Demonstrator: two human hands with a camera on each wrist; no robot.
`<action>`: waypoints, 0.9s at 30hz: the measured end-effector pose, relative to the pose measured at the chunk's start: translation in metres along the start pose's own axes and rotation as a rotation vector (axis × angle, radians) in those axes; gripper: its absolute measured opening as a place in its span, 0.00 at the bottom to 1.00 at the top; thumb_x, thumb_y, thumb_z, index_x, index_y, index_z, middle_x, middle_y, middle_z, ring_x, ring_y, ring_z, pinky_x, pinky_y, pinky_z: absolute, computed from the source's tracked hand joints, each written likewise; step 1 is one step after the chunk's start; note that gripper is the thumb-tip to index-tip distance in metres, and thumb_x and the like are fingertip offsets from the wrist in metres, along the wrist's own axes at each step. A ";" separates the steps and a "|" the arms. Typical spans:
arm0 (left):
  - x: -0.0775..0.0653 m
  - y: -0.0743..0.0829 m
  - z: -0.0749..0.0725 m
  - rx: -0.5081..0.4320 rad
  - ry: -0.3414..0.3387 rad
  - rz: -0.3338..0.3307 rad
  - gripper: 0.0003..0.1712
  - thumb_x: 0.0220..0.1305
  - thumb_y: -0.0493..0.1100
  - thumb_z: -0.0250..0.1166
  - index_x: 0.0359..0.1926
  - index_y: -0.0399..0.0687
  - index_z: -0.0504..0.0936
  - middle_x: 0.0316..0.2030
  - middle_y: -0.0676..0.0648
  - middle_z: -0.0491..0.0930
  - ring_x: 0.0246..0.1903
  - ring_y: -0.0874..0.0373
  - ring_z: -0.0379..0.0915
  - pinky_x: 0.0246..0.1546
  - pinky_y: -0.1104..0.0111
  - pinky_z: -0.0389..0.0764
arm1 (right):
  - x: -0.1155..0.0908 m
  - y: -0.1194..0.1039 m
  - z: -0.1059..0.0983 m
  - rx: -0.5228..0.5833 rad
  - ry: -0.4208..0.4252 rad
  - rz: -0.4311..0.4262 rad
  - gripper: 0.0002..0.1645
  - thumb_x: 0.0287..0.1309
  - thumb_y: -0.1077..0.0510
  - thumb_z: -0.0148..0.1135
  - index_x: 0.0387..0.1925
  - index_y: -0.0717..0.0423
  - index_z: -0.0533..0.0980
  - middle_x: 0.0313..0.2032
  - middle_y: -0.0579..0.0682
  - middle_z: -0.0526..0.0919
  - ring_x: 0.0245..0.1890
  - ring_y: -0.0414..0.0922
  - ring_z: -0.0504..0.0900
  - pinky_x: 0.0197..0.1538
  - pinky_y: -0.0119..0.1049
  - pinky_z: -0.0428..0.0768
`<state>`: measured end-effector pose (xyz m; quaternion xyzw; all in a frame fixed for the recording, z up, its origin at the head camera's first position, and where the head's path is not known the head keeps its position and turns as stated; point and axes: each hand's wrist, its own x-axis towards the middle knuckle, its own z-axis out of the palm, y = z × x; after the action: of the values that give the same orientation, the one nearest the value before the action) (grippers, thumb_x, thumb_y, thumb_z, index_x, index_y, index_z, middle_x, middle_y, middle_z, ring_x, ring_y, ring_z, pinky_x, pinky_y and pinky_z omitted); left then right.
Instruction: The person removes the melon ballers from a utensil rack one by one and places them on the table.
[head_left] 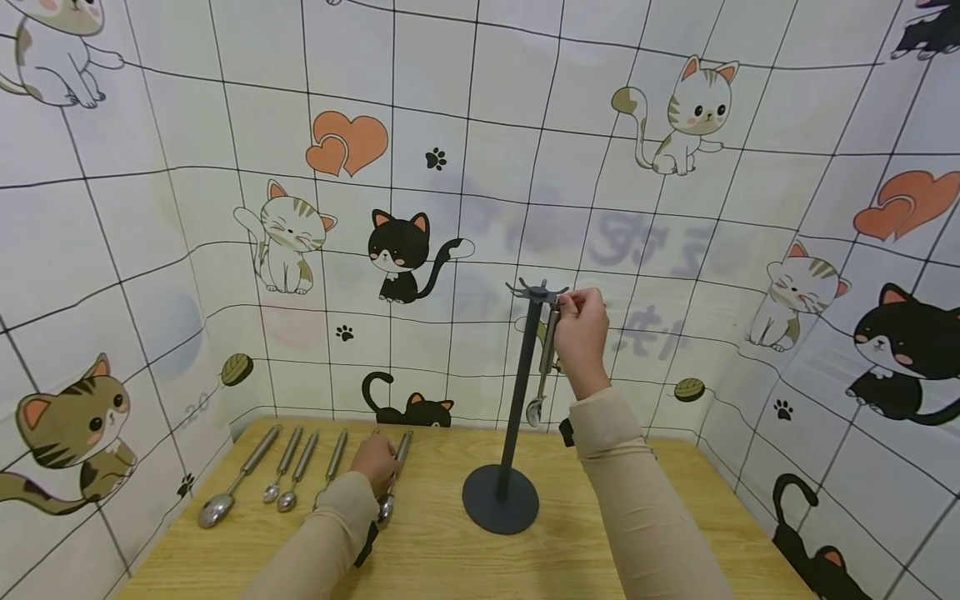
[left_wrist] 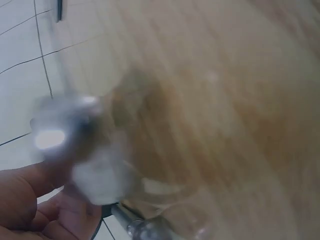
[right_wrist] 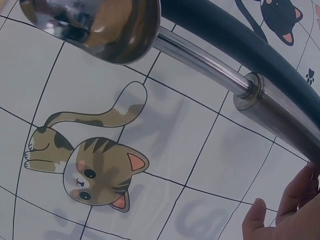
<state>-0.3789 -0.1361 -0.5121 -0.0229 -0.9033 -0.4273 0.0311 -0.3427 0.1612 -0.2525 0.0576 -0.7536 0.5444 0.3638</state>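
Note:
My right hand (head_left: 583, 342) is raised beside the top of a dark grey hook stand (head_left: 519, 392). Its thumb and fingers pinch the handle end of a steel spoon (right_wrist: 100, 30), close under a hook. The spoon hangs down with its deep, shiny bowl lowest. My left hand (head_left: 375, 462) is low over the wooden table, fingers curled at a metal utensil (head_left: 401, 458). The handle points toward the back wall, the bowl lies near my wrist. In the left wrist view a blurred shiny metal part (left_wrist: 65, 130) is close to my thumb; its shape is unclear.
Several steel utensils lie in a row at left, among them a large spoon (head_left: 217, 508) and smaller ones (head_left: 287, 500). The stand's round base (head_left: 501, 508) rests on the table (head_left: 435, 567). A cat-patterned tiled sheet (head_left: 480, 183) surrounds the table's back and sides.

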 end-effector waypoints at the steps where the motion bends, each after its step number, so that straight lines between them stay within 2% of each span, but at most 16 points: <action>1: 0.000 -0.001 0.001 0.005 0.003 -0.005 0.12 0.60 0.26 0.64 0.21 0.38 0.77 0.15 0.50 0.69 0.12 0.62 0.65 0.14 0.73 0.67 | 0.000 0.000 0.000 0.000 0.001 0.000 0.12 0.78 0.59 0.49 0.48 0.66 0.70 0.44 0.62 0.79 0.43 0.56 0.81 0.42 0.42 0.74; 3: 0.001 -0.002 0.002 0.050 0.019 0.017 0.21 0.58 0.27 0.64 0.13 0.44 0.70 0.11 0.53 0.62 0.10 0.63 0.60 0.13 0.74 0.63 | 0.000 0.001 0.000 0.002 0.005 -0.008 0.12 0.78 0.59 0.49 0.48 0.66 0.70 0.44 0.62 0.79 0.43 0.56 0.81 0.41 0.42 0.74; 7: 0.002 -0.002 0.003 0.139 0.050 0.053 0.28 0.55 0.27 0.65 0.07 0.51 0.63 0.06 0.57 0.57 0.08 0.64 0.52 0.12 0.73 0.57 | 0.001 0.002 0.001 0.007 0.010 -0.018 0.12 0.78 0.59 0.50 0.48 0.66 0.70 0.43 0.62 0.79 0.43 0.56 0.81 0.41 0.42 0.74; 11: 0.000 -0.001 0.002 0.187 0.053 0.047 0.28 0.56 0.29 0.65 0.06 0.51 0.63 0.05 0.57 0.57 0.08 0.64 0.51 0.11 0.73 0.58 | 0.000 0.002 0.001 0.007 0.011 -0.018 0.12 0.78 0.59 0.50 0.48 0.66 0.70 0.43 0.61 0.80 0.43 0.56 0.81 0.41 0.42 0.74; 16: 0.000 0.000 0.001 0.203 0.046 0.042 0.30 0.58 0.30 0.65 0.09 0.53 0.59 0.08 0.58 0.50 0.11 0.64 0.46 0.13 0.72 0.55 | 0.000 0.003 0.000 0.007 0.005 -0.018 0.11 0.78 0.59 0.49 0.48 0.66 0.70 0.43 0.61 0.79 0.43 0.56 0.81 0.41 0.43 0.74; 19: 0.001 -0.002 0.002 0.200 0.040 0.037 0.31 0.59 0.30 0.65 0.08 0.53 0.59 0.08 0.58 0.50 0.11 0.63 0.46 0.13 0.72 0.56 | 0.000 0.005 0.000 0.007 0.004 -0.013 0.11 0.78 0.59 0.49 0.48 0.66 0.70 0.43 0.61 0.79 0.43 0.56 0.80 0.42 0.44 0.74; 27: 0.004 -0.007 0.004 0.168 0.040 0.038 0.25 0.56 0.29 0.63 0.09 0.49 0.66 0.07 0.55 0.59 0.11 0.61 0.54 0.15 0.69 0.62 | 0.001 0.005 -0.001 0.003 0.006 -0.023 0.11 0.78 0.58 0.50 0.48 0.65 0.71 0.43 0.60 0.79 0.42 0.55 0.80 0.42 0.44 0.74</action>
<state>-0.3830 -0.1378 -0.5198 -0.0288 -0.9345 -0.3498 0.0591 -0.3456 0.1640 -0.2553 0.0651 -0.7511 0.5416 0.3719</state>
